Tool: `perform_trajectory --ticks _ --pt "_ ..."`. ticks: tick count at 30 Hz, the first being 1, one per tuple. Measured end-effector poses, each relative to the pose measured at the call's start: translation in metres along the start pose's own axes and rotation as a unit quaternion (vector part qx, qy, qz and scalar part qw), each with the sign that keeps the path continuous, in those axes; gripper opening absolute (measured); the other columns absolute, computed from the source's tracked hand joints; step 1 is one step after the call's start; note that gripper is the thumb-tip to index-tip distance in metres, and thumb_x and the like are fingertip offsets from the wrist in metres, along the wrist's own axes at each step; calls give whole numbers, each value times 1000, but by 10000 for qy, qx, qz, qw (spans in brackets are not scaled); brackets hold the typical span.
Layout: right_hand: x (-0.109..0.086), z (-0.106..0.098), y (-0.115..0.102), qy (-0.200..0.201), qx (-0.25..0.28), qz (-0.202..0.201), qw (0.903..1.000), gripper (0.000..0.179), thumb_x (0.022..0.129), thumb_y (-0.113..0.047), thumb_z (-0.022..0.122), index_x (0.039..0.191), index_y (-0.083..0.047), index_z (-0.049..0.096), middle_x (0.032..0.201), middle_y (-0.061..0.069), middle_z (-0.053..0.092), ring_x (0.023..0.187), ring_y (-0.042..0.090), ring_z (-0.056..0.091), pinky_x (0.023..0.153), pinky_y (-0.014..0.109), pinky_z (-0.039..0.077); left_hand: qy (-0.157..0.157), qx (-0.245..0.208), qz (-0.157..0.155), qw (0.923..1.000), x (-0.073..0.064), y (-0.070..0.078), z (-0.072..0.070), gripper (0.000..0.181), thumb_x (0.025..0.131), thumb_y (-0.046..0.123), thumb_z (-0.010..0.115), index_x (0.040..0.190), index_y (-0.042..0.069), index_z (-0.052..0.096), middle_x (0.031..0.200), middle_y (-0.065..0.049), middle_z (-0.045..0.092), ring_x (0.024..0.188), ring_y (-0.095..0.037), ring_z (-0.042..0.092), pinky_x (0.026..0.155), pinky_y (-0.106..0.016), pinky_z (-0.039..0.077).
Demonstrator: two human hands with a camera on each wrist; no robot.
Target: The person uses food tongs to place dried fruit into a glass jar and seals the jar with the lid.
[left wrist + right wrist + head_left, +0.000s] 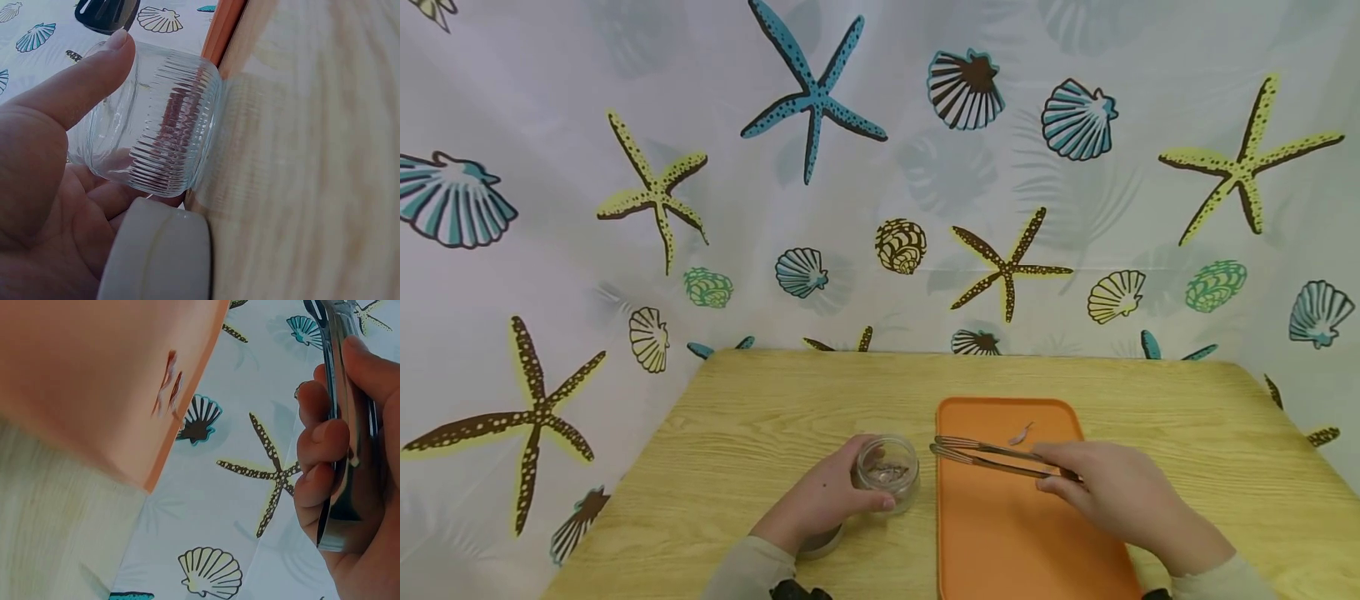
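Observation:
My left hand (827,500) grips a small clear glass jar (887,475) with ribbed sides, thumb on one side and fingers on the other. The jar stands upright on the table, and thin reddish-brown pieces (178,119) show low inside it. In my right hand (1123,496) are metal tongs (1000,465), pointing left over the orange tray (1000,533). Their tips lie over the tray's left edge, near the jar, with nothing seen between them. A thin, twisted reddish-white piece (1021,433) lies on the tray near its far end, beyond the tongs.
A round, pale lid-like piece (156,250) sits on the table beside the jar, partly hidden by my left wrist in the head view. The wood-grain table (790,392) ends at a hanging cloth (865,200) printed with shells and starfish.

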State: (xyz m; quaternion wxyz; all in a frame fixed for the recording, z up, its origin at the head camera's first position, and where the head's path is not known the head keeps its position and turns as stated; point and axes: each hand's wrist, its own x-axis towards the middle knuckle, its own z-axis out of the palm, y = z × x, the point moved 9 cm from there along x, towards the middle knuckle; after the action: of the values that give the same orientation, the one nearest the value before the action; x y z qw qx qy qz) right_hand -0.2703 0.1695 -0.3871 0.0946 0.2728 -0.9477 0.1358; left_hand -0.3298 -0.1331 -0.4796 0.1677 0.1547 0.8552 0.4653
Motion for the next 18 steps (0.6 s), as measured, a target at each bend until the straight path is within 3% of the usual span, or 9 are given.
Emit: perform_trajectory --ticks 5,11,18 --pt "-12 -2 11 43 -43 62 10000 35 93 -39 73 125 -26 71 80 -27 54 64 -5 44 56 25 40 -4 72 -45 10000 0 -2 -1 98 78 52 85 156 20 36 148 -7 51 131 -28 50 104 -55 41" --pt "-23 -2 26 -133 -154 416 9989 38 92 -36 75 128 -25 71 85 -26 57 68 -5 46 60 27 43 -21 105 -29 9999 0 -2 -2 96 78 52 85 155 20 37 147 -6 52 133 -28 49 106 -56 39" --pt "-33 0 41 -248 -94 647 9976 39 92 -37 75 129 -25 71 78 -27 51 64 -4 44 56 26 38 -52 23 -4 10000 -2 -1 -1 96 79 50 85 156 20 36 148 -6 52 133 -28 49 106 -55 39"
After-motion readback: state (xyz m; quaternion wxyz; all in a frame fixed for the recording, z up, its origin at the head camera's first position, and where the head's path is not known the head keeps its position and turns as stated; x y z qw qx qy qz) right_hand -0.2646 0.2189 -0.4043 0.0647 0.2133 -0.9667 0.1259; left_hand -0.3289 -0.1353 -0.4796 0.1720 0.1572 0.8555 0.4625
